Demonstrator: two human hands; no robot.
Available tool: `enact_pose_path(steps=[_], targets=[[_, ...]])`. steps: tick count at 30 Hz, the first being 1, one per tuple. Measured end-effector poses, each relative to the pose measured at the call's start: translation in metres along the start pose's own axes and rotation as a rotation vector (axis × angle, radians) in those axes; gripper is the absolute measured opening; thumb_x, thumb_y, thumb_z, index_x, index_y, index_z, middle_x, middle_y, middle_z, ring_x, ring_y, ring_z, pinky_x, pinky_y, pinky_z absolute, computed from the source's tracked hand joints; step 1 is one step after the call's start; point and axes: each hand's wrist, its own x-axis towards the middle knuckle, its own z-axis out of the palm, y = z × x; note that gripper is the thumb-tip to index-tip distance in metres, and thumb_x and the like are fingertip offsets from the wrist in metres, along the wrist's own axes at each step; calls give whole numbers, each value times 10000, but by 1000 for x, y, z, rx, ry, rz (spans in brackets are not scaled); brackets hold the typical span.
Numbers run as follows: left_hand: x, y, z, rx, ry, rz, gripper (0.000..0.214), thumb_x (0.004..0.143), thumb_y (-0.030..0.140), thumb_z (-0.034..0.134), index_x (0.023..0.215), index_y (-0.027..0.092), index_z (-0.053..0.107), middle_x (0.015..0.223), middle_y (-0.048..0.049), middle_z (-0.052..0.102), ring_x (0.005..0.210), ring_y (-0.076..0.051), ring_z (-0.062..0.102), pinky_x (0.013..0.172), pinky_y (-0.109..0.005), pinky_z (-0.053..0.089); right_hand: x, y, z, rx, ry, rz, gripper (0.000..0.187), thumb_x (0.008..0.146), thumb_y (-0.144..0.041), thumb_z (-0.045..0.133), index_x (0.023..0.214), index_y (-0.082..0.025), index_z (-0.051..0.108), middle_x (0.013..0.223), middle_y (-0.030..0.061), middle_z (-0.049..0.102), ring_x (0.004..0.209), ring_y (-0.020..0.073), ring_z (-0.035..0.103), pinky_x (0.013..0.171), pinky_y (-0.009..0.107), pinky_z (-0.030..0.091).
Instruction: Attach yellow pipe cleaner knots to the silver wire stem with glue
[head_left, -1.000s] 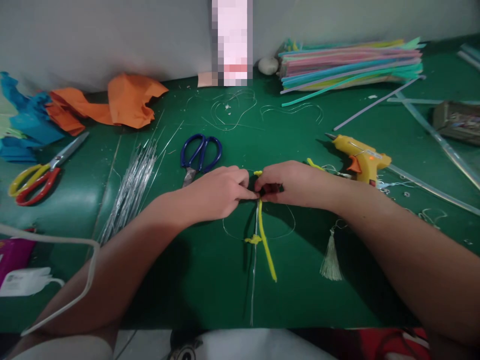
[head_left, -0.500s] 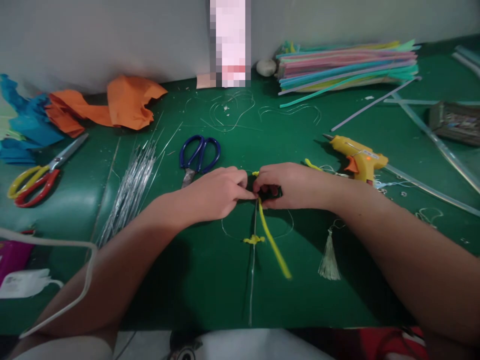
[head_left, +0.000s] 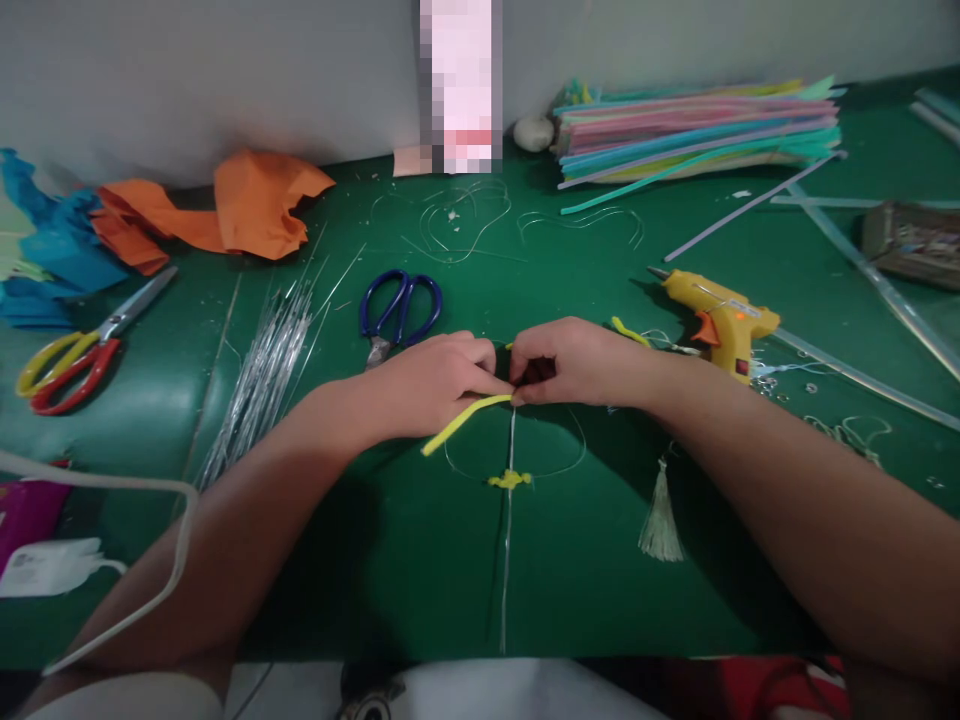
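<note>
My left hand (head_left: 433,382) and my right hand (head_left: 571,362) meet fingertip to fingertip at the middle of the green table (head_left: 420,560). Both pinch a yellow pipe cleaner (head_left: 463,422) where it wraps a thin silver wire (head_left: 507,560). The pipe cleaner's free end sticks out to the lower left under my left hand. The wire runs straight toward me and carries a small yellow knot (head_left: 510,480). A thin wire loop lies around the knot. What sits between my fingertips is hidden.
Blue-handled scissors (head_left: 397,310) lie just behind my left hand, a bundle of silver wires (head_left: 262,375) to their left. A yellow glue gun (head_left: 716,318) rests right of my right hand, a pale tassel (head_left: 661,515) below my forearm. Red-yellow scissors (head_left: 71,350), orange paper (head_left: 240,205) and stacked coloured pipe cleaners (head_left: 697,125) ring the area.
The pipe cleaner's free end swung from hanging down toward me, out to the right, and now around to the lower left under my left hand. Both hands stayed pinched at the same spot.
</note>
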Motion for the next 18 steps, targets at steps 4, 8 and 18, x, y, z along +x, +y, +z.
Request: enact_pose_path(steps=[4, 8, 18], targets=[[1, -1, -5, -35, -6, 20, 259, 934, 266, 591, 1148, 209, 727, 1029, -82, 671, 913, -189, 555, 835, -318, 404, 2, 1, 2, 61, 18, 40, 144, 764, -307, 722, 834, -183, 698, 751, -10, 658, 662, 117, 574, 593, 229, 388], [-1, 2, -10, -99, 16, -28, 283, 937, 361, 584, 1101, 188, 739, 1040, -72, 726, 930, -199, 605, 849, -322, 420, 2, 3, 5, 68, 34, 36, 102, 764, -282, 706, 804, -189, 702, 748, -10, 667, 667, 120, 584, 595, 232, 396], [-15, 17, -30, -83, -130, -170, 278, 918, 273, 545, 1119, 217, 728, 1126, -50, 717, 1043, -209, 635, 901, -304, 456, 0, -6, 6, 19, 32, 65, 51, 784, -234, 677, 750, -197, 670, 762, 3, 653, 664, 122, 551, 595, 248, 379]])
